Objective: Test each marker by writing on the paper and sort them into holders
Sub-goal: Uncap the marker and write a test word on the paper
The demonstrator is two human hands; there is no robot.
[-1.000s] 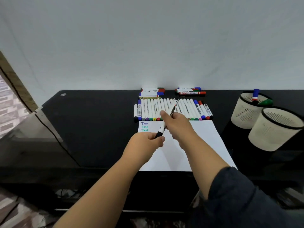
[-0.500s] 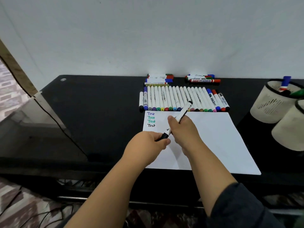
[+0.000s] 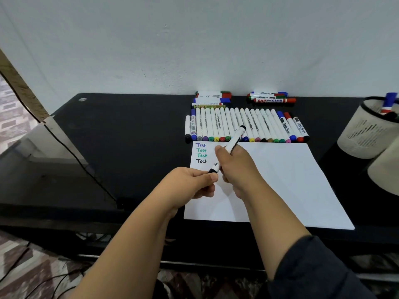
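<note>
Both hands clamp one black whiteboard marker (image 3: 228,151) over the paper (image 3: 280,182): the right hand (image 3: 234,167) grips its barrel, and the left hand (image 3: 194,184) pinches its near black end, probably the cap. Four "Test" lines (image 3: 201,153) are written. A long marker row (image 3: 246,126) waits untested, while the holder (image 3: 362,134) on the right has only a few markers, so most work remains.

Your right hand (image 3: 234,164) holds a white black-tipped marker (image 3: 228,148) slanted over the white sheet of paper (image 3: 280,180), while your left hand (image 3: 190,184) pinches its black lower end. The sheet lies on the black worktop (image 3: 129,137), four "Test" lines at its top left. A row of white capped markers (image 3: 246,126) lies just beyond it, two cream mesh holders (image 3: 364,134) at right.
</note>
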